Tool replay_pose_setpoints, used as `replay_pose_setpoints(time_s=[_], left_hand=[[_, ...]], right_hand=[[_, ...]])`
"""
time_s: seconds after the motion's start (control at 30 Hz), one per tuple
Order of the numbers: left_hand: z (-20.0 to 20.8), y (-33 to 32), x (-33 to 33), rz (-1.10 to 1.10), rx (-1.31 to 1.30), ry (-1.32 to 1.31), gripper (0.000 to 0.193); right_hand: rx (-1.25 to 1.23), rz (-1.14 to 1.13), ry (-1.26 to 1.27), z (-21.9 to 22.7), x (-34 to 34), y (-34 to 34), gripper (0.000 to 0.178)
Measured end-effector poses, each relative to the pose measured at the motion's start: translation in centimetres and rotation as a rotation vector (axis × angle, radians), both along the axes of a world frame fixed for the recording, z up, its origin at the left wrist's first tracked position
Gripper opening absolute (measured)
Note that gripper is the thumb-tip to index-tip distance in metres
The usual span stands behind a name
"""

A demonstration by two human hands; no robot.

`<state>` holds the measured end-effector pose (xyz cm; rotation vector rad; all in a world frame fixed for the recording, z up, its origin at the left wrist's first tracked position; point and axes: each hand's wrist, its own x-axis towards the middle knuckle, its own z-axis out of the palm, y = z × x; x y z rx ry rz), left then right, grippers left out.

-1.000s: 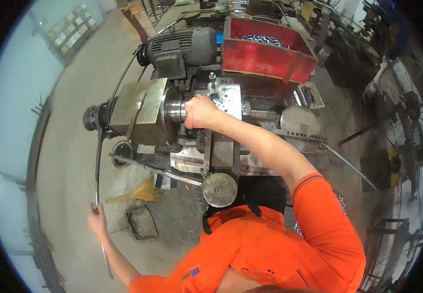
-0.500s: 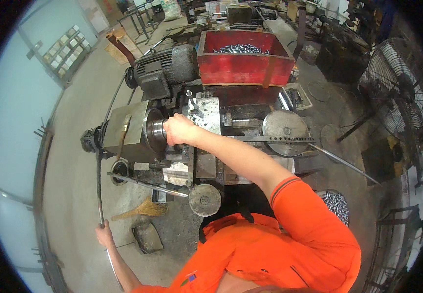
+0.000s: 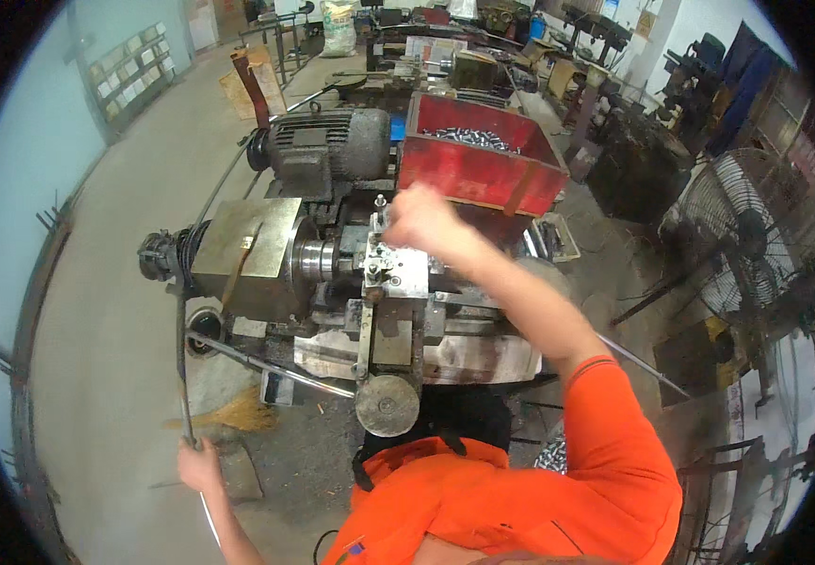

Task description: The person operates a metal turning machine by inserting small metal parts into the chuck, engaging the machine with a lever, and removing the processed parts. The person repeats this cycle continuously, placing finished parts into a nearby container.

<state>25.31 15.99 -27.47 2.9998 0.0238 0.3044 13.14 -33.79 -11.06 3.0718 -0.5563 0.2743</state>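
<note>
My left hand (image 3: 198, 464) is wrapped round a long metal rod (image 3: 186, 414) that runs up along the left end of the lathe headstock (image 3: 242, 250). Smeared by motion, my right hand (image 3: 423, 218) is over the far right side of the drilled metal slide block (image 3: 405, 273), just short of the red box (image 3: 483, 174). Whether its fingers hold anything cannot be made out. To its left, the bright spindle nose (image 3: 316, 260) sticks out of the headstock. Many small shiny metal pieces (image 3: 473, 138) lie in the red box.
A dark electric motor (image 3: 332, 146) with a belt stands behind the headstock. Toward me are a round metal disc (image 3: 387, 406) and a slanting lever bar (image 3: 271, 363). A broom (image 3: 228, 412) lies on the floor at left. At right stands a large caged fan (image 3: 742, 226).
My right hand has left the spindle nose and moved right and away from me, toward the red box. My left hand still grips the rod. The whole view has shifted somewhat.
</note>
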Motion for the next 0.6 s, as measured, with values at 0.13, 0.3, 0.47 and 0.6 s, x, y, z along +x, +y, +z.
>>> replay_pose_setpoints(time_s=[0.13, 0.3, 0.47, 0.6], left_hand=[[1.6, -1.0, 1.4, -0.211, 0.102, 0.043, 0.044], [4.7, -7.3, 1.0, -0.703, -0.100, -0.265, 0.041], [6.2, -17.2, -2.1, -1.101, -0.211, 0.103, 0.035], [0.6, -21.2, -0.9, -1.121, -0.345, 0.480, 0.032]], right_hand=[[-0.186, -0.179, -0.396, 4.4, -4.3, -6.4, 0.046], [-0.040, -0.088, -0.551, 4.2, -10.4, -6.3, 0.049], [0.244, -0.240, -0.453, -0.3, -21.8, -6.3, 0.044], [0.398, -0.605, -0.376, -6.8, -34.3, -4.1, 0.043]])
